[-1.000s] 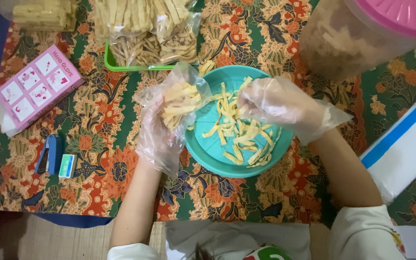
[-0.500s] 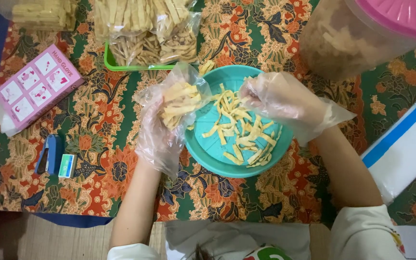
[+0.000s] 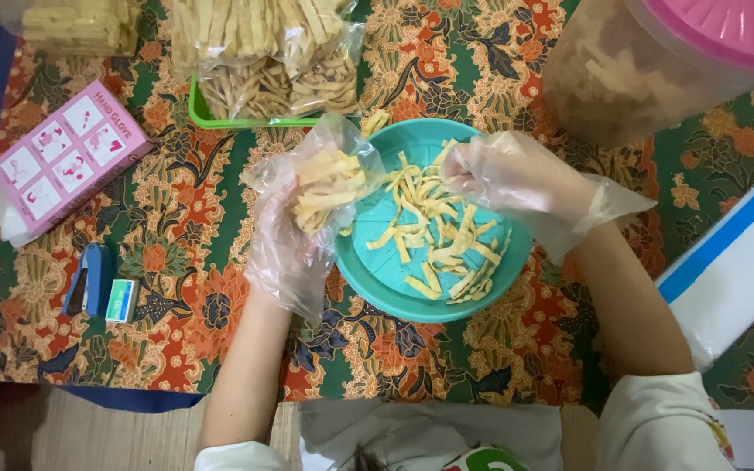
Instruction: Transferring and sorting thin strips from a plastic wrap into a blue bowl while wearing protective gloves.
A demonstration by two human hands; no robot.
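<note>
Left hand [image 3: 294, 231], gloved, grips a small clear bag [image 3: 329, 179] of chip strips at frame centre-left. Right hand [image 3: 503, 179], gloved, pinches strips over the teal bowl [image 3: 377, 292]. Strips appear light and brittle; the bag is thin and slippery: hold near its mouth

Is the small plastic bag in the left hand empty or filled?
Partly filled: the small plastic bag holds yellow strips, gripped by the left hand.
</note>
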